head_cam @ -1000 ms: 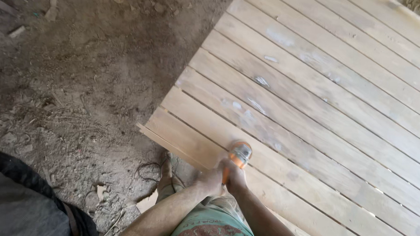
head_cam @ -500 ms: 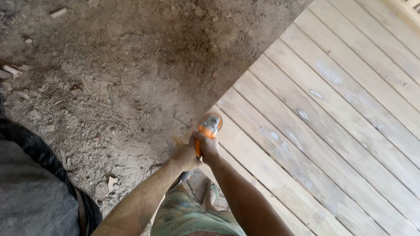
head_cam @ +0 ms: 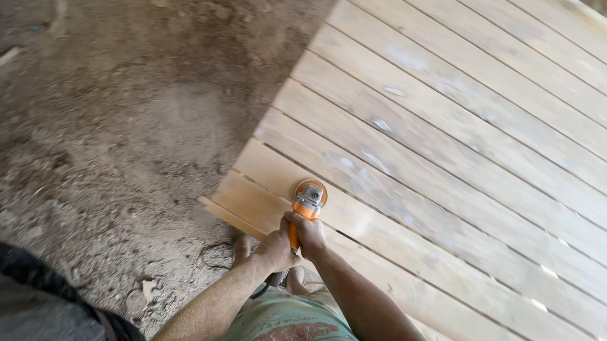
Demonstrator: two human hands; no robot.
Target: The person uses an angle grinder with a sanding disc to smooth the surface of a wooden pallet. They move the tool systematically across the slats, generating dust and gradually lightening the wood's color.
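Note:
An orange power sander (head_cam: pixel 308 199) with a round disc rests on the near corner of a panel of pale wooden planks (head_cam: pixel 466 136). My left hand (head_cam: pixel 274 250) and my right hand (head_cam: pixel 306 234) both grip its orange handle, close together, forearms reaching up from the bottom of the view. The disc sits on the second plank from the near edge, close to the plank ends.
Bare dirt ground (head_cam: pixel 117 117) with small debris lies left of the planks. A dark cable loop (head_cam: pixel 214 255) lies on the dirt by my foot (head_cam: pixel 241 248). A dark grey object (head_cam: pixel 36 302) fills the bottom left corner.
The view has shifted, and the sander now sits on the planks near the corner; half a second ago it appeared at the panel's edge by the dirt. Both hands kept their grip.

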